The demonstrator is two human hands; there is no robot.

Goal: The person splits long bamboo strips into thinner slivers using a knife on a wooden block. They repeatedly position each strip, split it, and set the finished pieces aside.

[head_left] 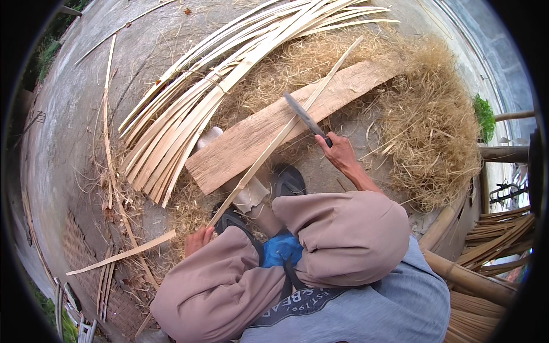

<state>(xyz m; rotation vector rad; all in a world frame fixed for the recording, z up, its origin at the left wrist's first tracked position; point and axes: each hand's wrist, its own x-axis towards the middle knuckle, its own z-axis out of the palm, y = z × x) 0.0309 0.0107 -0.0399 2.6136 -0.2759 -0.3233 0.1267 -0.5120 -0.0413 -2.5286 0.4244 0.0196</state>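
"What's going on?"

"There's a wide, flat, brown wood board [257, 137]. A long, thin, pale wood strip [273, 147] lies across it. Over the strip is a knife [306, 118] with a grey metal blade and dark handle. This looks like the scraping step."

"What does the next move need?"

"I think a tight hold and a steady blade. I can't tell if the blade touches."

"And the hands?"

"The right hand [337, 151] is closed around the knife handle. The left hand [197, 240], partly hidden by the brown trouser leg [211, 280], pinches the strip's near end."
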